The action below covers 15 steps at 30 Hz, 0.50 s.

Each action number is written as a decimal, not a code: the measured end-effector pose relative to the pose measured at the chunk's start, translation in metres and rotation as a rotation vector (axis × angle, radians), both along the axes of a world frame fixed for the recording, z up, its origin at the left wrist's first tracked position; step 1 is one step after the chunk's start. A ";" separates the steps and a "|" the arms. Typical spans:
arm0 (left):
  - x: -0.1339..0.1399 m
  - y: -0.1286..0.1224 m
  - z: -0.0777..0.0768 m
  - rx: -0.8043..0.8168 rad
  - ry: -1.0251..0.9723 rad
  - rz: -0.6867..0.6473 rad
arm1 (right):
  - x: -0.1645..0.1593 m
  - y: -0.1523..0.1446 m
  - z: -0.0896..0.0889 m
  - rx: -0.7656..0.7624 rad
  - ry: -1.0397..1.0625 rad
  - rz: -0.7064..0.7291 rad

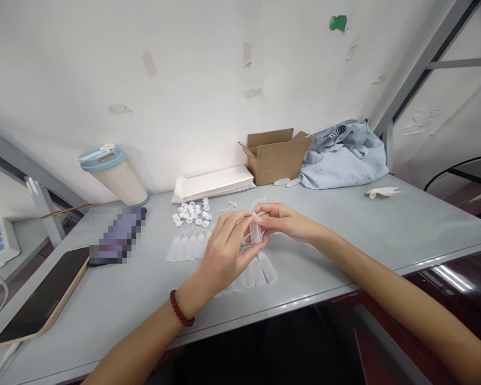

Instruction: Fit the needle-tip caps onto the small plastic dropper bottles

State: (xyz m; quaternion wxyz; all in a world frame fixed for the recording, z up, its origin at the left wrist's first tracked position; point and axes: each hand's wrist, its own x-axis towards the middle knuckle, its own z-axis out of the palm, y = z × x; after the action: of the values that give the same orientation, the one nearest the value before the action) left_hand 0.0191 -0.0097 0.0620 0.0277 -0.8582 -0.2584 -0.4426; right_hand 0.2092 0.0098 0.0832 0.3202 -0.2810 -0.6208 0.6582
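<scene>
Both hands meet over the grey table around a small translucent plastic tube (pixel 255 233), held upright with a thin white string standing out at its top. My left hand (pixel 224 251), with a dark red bead bracelet at the wrist, grips the tube's lower part and side. At its upper end the fingers of my right hand (pixel 278 220) are closed on it. Similar translucent tubes with strings (pixel 189 248) lie in a row left of the hands. More tubes (pixel 268 267) lie beneath them, partly hidden. Several small white caps (pixel 190 213) are heaped behind the left row.
Along the wall stand a cream tumbler (pixel 118 179), a stack of white sheets (pixel 216 183), an open cardboard box (pixel 278 158) and light blue cloth (pixel 344 158). A phone (pixel 44 294) lies at left beside a pixelated item (pixel 119 235). A crumpled white piece (pixel 382 192) lies at right.
</scene>
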 end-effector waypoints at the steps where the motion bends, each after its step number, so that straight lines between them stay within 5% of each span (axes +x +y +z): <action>1: 0.000 0.000 0.000 0.003 -0.002 0.000 | 0.001 0.000 0.001 0.003 -0.003 0.010; 9: -0.002 -0.003 0.002 -0.047 0.069 -0.106 | 0.012 -0.003 0.012 0.063 -0.190 0.028; 15: 0.000 -0.012 0.006 -0.152 0.152 -0.217 | 0.024 -0.002 0.017 0.028 -0.337 0.178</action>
State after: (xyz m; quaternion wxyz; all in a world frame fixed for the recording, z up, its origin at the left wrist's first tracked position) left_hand 0.0195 -0.0216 0.0683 -0.0658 -0.9118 -0.1940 -0.3559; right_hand 0.2336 0.0081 0.0998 0.1559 -0.3267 -0.6972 0.6188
